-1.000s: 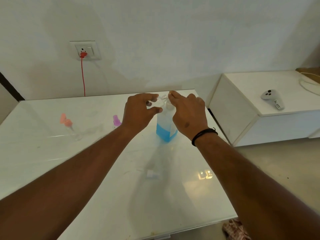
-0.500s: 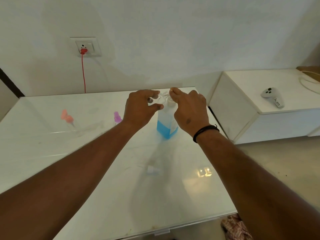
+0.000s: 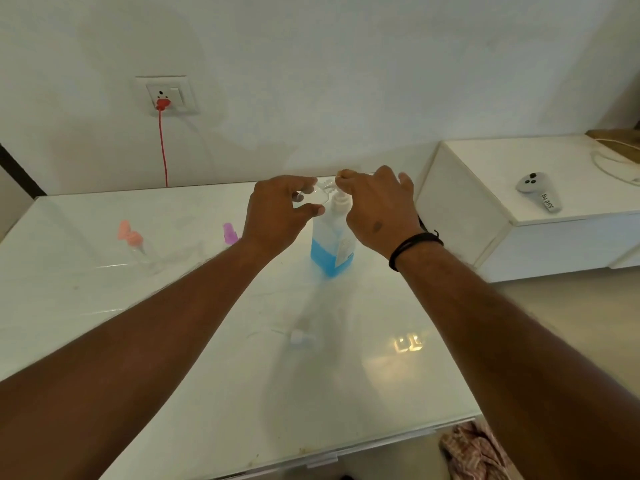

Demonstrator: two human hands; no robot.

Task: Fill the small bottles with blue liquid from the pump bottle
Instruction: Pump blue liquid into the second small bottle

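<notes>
So, the person stands at the white worktop point(image 3: 173, 341) with both hands raised to the top of the pump bottle point(image 3: 330, 244). The left hand point(image 3: 277, 213) has its fingers and thumb curled around a small clear bottle point(image 3: 311, 197), which it holds just beside the pump nozzle. The right hand point(image 3: 377, 213) is on the pump head point(image 3: 341, 200); its fingertips are at the top of it, the other fingers loosely bent, and I cannot tell if it presses or only rests there.

The pump bottle stands upright near the far edge of the worktop, and the blue liquid fills only its lower part. I cannot see any blue inside the held bottle; it is too small and too clear to tell. To the left stand two more small bottles, one with a pink cap point(image 3: 130, 233) and one with a purple cap point(image 3: 229, 233); the pink one looks empty. I judge that the filling is at its beginning, with most of the work left.
</notes>
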